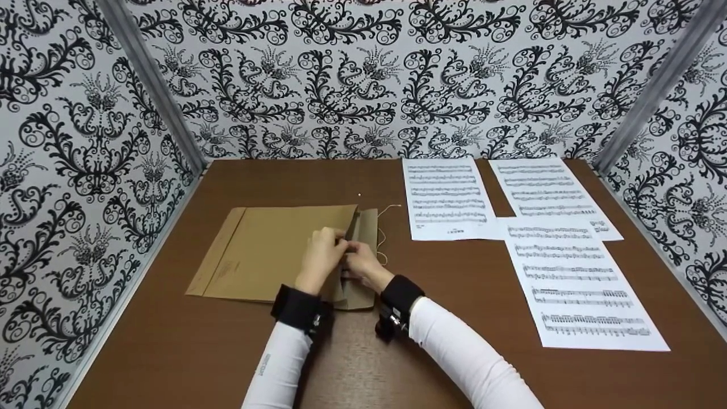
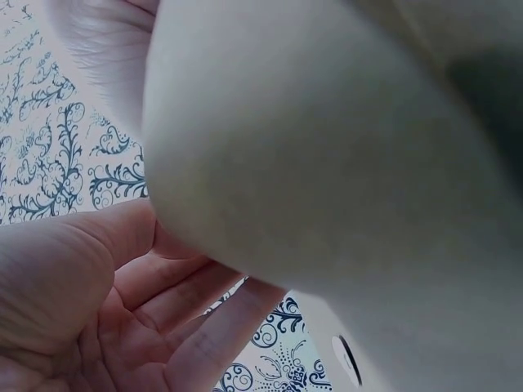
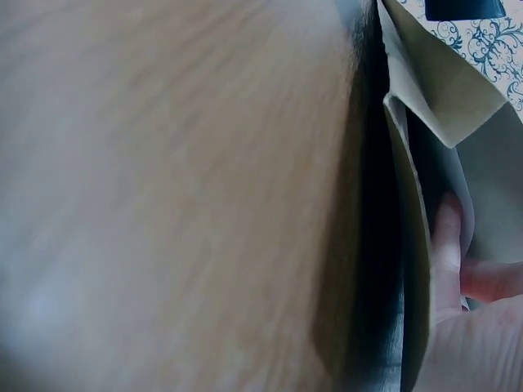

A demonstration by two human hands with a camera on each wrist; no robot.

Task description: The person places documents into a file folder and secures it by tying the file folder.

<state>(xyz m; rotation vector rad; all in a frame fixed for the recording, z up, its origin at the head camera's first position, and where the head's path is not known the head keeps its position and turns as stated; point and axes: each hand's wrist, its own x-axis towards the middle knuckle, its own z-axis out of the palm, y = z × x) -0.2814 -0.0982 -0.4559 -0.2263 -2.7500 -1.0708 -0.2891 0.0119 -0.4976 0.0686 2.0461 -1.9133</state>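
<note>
A brown kraft envelope [image 1: 272, 244] lies on the table, its mouth and flap [image 1: 368, 224] toward the right. My left hand [image 1: 322, 255] pinches the upper layer at the mouth, which is lifted a little. Close against it, my right hand [image 1: 364, 266] has its fingertips in the gap and pinches a layer there. In the right wrist view, a finger [image 3: 447, 245] reaches between the envelope's walls, beside a folded corner [image 3: 449, 90]. The envelope's pale brown surface [image 2: 310, 163] fills much of the left wrist view. A thin string [image 1: 383, 233] trails beside the flap.
Three printed sheets of music lie to the right: one at the back [image 1: 448, 199], one farther right [image 1: 545, 187] and one nearer the front [image 1: 585, 289], overlapping at their corners. Patterned walls [image 1: 352, 79] enclose the brown table [image 1: 448, 295] at the back and sides.
</note>
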